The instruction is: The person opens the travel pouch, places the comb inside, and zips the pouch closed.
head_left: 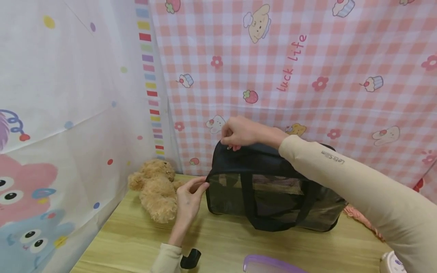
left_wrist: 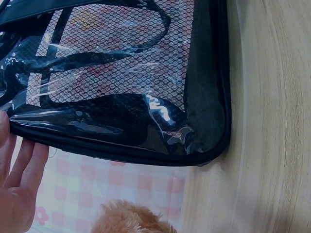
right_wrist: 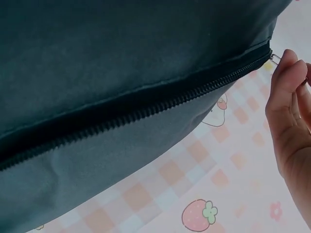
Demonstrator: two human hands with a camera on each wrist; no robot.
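A black pet carrier bag [head_left: 225, 193] with clear panels, mesh and dangling handles stands upright on the wooden table. My left hand [head_left: 187, 201] grips its left side edge, thumb at the front and fingers behind the piping, as the left wrist view shows. Over the bag's top left corner, my right hand [head_left: 240, 131] pinches a small metal zipper pull [right_wrist: 275, 59]. The toothed zipper [right_wrist: 121, 119] runs along the top to that pull, with a dark fold of fabric beside it. Mesh [left_wrist: 131, 63] shows through the clear panel in the left wrist view.
A tan teddy bear [head_left: 158, 195] lies left of the bag, close to my left hand. At the front edge is a purple comb [head_left: 269, 261]. A pink braided strand [head_left: 365, 220] and a white round container [head_left: 390, 263] are at the right. Printed cloths hang behind.
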